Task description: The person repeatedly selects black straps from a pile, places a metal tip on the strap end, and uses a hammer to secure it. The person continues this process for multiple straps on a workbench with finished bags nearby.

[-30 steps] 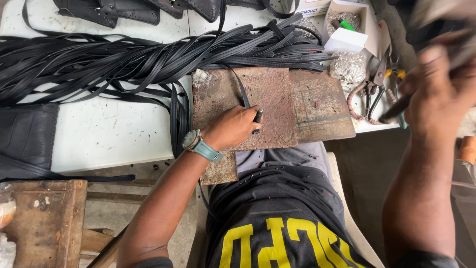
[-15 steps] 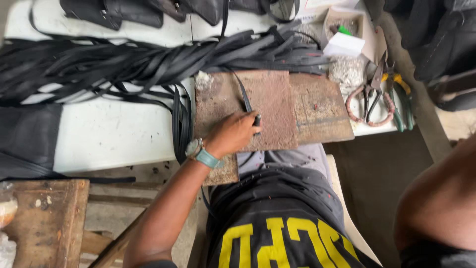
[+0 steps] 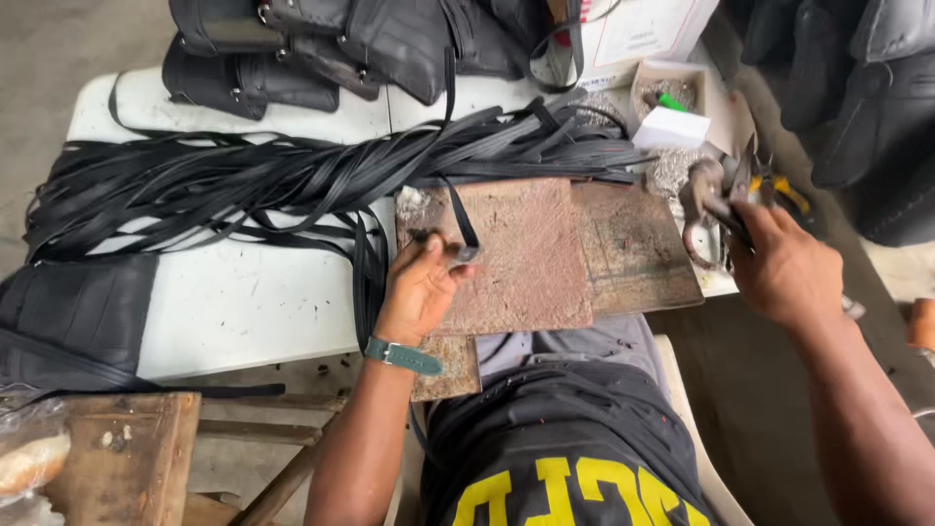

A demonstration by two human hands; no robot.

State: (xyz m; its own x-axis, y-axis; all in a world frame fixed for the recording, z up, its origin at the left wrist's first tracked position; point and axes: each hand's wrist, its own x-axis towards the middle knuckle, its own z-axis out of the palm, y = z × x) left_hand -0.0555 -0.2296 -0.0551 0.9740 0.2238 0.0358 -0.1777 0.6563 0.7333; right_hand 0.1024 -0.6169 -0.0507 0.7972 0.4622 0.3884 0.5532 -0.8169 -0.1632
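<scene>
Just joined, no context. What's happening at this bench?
A seated person works black straps at a white table. The left hand pins the end of one strap onto a worn brown board. The right hand is over at the table's right edge, gripping a metal hand tool among others. A big bundle of straps lies across the table, with black bags behind.

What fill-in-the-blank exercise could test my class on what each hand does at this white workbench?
1. The left hand pins a black leather strap on the brown ____ board.
2. The right hand grips metal ____.
3. The left wrist wears a ____ watch.

Missing words: wooden; scissors; green
</scene>
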